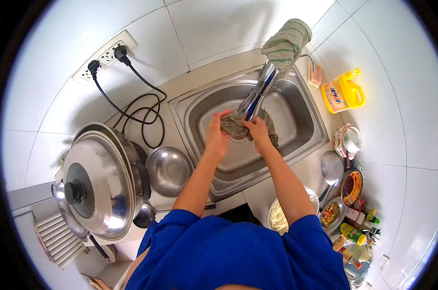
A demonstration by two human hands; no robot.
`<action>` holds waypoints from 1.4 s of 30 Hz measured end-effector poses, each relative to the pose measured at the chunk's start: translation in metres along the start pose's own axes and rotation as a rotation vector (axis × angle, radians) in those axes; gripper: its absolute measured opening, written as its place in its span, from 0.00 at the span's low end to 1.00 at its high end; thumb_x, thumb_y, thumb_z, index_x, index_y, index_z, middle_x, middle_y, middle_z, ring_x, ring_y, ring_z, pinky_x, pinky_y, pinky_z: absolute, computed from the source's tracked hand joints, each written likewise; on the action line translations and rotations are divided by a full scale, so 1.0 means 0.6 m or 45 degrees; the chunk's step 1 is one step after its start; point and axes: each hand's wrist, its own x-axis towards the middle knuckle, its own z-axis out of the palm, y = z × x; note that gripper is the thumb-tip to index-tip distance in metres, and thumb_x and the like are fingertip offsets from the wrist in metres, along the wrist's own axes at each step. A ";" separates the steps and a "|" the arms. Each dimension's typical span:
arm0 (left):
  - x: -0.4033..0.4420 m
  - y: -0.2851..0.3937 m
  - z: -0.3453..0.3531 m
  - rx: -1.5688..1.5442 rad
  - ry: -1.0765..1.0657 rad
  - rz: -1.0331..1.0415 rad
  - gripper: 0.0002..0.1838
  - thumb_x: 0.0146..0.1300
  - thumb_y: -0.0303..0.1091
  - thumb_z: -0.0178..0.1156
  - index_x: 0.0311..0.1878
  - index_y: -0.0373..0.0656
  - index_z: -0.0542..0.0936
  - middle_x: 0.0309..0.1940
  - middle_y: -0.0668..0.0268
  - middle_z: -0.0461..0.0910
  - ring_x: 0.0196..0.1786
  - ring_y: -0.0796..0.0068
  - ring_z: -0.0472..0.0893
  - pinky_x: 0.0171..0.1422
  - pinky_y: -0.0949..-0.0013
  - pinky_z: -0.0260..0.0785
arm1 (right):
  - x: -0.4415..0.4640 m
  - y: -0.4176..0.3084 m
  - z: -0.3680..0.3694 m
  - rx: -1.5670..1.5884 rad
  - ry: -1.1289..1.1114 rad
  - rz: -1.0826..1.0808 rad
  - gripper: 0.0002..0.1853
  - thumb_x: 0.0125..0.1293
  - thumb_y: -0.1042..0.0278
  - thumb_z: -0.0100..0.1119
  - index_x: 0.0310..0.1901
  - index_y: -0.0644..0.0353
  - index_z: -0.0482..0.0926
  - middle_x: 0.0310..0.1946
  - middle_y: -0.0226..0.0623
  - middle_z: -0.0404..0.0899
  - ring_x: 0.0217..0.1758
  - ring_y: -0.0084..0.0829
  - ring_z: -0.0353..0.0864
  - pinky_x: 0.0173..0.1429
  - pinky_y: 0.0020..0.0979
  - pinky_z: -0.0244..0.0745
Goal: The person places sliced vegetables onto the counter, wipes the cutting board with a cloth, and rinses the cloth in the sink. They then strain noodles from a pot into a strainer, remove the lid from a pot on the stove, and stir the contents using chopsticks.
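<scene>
Over the metal sink (207,108), both my hands hold a dark grey-green wet-looking cloth (236,126) beneath the tap (258,94). My left hand (217,133) is closed on the cloth's left side, fingertips partly behind it. My right hand (259,134) grips it on the right, just below the tap's spout, and part of the cloth hangs down past the fingers. Whether water runs from the spout I cannot tell. A second, striped towel (289,42) is draped over the top of the tap.
Left of the sink stand a metal bowl (169,171) and a large lidded wok (100,186). Black cables (149,108) lie behind them. At right are a yellow detergent jug (343,92), a skimmer (332,166), food dishes, several bottles and a bowl of pale shreds (278,218).
</scene>
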 end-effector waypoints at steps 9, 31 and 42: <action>-0.009 0.020 -0.039 1.257 0.444 0.545 0.13 0.62 0.38 0.46 0.46 0.43 0.73 0.39 0.62 0.75 0.39 0.68 0.74 0.44 0.68 0.65 | 0.041 0.053 -0.025 0.660 0.119 0.027 0.13 0.64 0.59 0.45 0.43 0.58 0.71 0.32 0.24 0.71 0.34 0.20 0.68 0.38 0.29 0.66; 0.002 0.014 0.000 1.155 -0.048 0.059 0.21 0.48 0.22 0.56 0.49 0.36 0.68 0.38 0.64 0.72 0.41 0.72 0.75 0.45 0.72 0.66 | 0.155 0.025 -0.084 -0.250 -0.042 -0.487 0.24 0.63 0.47 0.41 0.47 0.61 0.72 0.42 0.35 0.74 0.40 0.31 0.72 0.42 0.33 0.68; -0.050 -0.068 -0.030 2.374 -0.448 0.685 0.24 0.47 0.20 0.50 0.52 0.42 0.68 0.55 0.63 0.66 0.58 0.57 0.64 0.59 0.56 0.55 | 0.015 0.065 -0.036 0.917 -0.627 0.285 0.22 0.57 0.55 0.58 0.48 0.60 0.70 0.42 0.36 0.74 0.44 0.30 0.73 0.50 0.32 0.68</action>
